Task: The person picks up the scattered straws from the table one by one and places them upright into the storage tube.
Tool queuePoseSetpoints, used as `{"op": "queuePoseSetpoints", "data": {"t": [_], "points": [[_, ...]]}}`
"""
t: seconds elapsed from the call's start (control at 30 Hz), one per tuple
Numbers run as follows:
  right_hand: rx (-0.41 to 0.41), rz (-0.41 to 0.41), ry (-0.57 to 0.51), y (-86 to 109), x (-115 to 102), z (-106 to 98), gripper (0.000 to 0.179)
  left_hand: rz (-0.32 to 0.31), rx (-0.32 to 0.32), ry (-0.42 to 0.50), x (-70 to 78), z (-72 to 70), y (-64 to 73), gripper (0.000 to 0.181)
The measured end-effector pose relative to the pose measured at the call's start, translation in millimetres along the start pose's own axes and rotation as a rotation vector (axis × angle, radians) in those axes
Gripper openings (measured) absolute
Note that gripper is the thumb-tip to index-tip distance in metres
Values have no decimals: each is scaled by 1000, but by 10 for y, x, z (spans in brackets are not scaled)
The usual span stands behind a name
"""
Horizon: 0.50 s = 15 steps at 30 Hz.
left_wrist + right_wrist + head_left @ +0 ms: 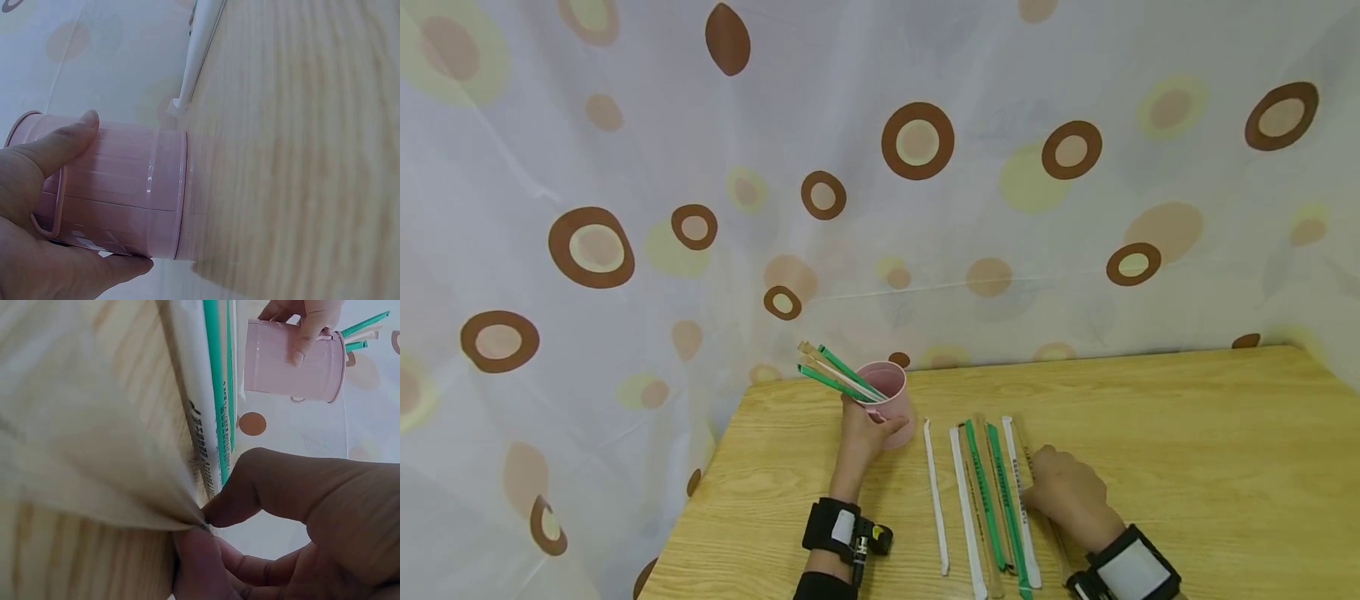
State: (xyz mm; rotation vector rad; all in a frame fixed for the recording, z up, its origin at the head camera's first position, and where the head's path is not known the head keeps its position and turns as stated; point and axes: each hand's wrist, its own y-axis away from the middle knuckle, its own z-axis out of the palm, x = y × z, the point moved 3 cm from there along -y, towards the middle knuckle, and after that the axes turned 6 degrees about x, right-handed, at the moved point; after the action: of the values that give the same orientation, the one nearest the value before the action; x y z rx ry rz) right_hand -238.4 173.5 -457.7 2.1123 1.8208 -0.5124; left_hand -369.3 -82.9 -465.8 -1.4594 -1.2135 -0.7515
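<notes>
My left hand (863,429) holds a small pink metal bucket (899,408) round its side, thumb and fingers on opposite sides in the left wrist view. Several paper-wrapped straws (838,375), green, white and brown, lean out of it to the left. Farther right, my right hand (1069,492) pinches a brown paper-wrapped straw (106,456) between thumb and forefinger, close above the table. Just left of that hand lie a white wrapped straw (1019,500) and a green wrapped straw (1009,508). The hand covers part of the pinched straw in the head view.
More wrapped straws lie roughly side by side between the hands, including a white one (936,500) set apart near the bucket. The wooden table (1210,467) meets a patterned curtain (970,217) at its back and left edges.
</notes>
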Motion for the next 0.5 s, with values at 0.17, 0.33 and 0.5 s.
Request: {"op": "queuePoseSetpoints", "data": {"t": [0.17,0.33,0.5], "points": [[-4,7,-3,-4,7,-8,32,11,-1,27,-7,8,-6,97],[-23,4,-20,-26,52,5,31,19,2,47,-16,-1,-1,97],[-13,-7,-38,-49,70,-54,33,4,-5,32,-9,-9,8,96]]}}
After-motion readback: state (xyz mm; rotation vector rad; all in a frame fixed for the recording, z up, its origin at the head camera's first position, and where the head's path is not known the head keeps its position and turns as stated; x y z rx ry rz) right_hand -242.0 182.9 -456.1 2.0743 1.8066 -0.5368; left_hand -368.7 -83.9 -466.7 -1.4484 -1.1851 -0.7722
